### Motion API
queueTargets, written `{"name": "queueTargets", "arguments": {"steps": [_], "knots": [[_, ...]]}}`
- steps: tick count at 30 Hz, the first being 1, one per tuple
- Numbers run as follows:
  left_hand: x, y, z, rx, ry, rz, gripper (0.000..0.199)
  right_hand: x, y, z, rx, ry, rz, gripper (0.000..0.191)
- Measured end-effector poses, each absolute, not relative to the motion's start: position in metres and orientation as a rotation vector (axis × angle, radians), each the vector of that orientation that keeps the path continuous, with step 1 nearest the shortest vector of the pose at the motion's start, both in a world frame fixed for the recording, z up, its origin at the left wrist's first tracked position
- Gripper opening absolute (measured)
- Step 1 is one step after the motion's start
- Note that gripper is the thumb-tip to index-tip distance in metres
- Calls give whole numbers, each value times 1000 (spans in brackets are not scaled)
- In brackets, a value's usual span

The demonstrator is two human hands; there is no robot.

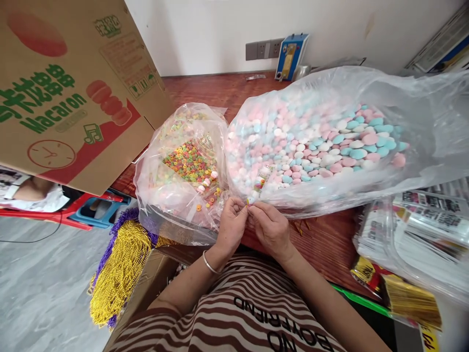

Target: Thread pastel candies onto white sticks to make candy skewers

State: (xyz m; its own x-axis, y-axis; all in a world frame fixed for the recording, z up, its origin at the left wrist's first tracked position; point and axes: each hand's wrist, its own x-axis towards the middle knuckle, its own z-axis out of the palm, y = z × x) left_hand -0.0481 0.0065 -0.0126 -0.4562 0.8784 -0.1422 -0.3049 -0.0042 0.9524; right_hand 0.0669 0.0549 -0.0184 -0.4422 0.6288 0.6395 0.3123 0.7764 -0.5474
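My left hand (233, 222) and my right hand (271, 227) meet with pinched fingertips at the gathered end of a small clear bag (264, 177). Colourful ring candies and pale pieces fill this narrow bag, which points away from me. A speck of gold shows between the fingertips, too small to make out fully. Behind the left hand lies a big clear bag of small ring candies (190, 161), with a few pink-white pieces on top. Beyond the right hand spreads a large clear bag of pink, white and blue candies (330, 146). Gold twist ties (302, 228) lie beside the right hand.
A large Macaron carton (73, 93) stands at the left. Gold and purple bead strands (122, 269) hang over an open box below. Printed plastic bags (421, 239) and a pack of gold twist ties (412, 298) sit right. A blue device (292, 56) stands by the wall.
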Motion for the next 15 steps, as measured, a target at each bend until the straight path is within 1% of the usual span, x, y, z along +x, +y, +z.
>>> {"name": "queueTargets", "arguments": {"steps": [3,7,11,13,15], "knots": [[-48,7,-9,733,1354,1597,23,68,57,-15,-687,-1994,532,26],[-53,4,0,670,1257,1541,28,73,63,-13,-719,-1918,598,18],[-59,10,5,438,1115,1469,32,78,67,-11,-676,-1947,617,18],[-57,16,5,420,991,1391,34,80,66,-10,-601,-2023,604,21],[-51,23,4,404,919,1408,36,83,62,-8,-536,-2092,537,24]]}}
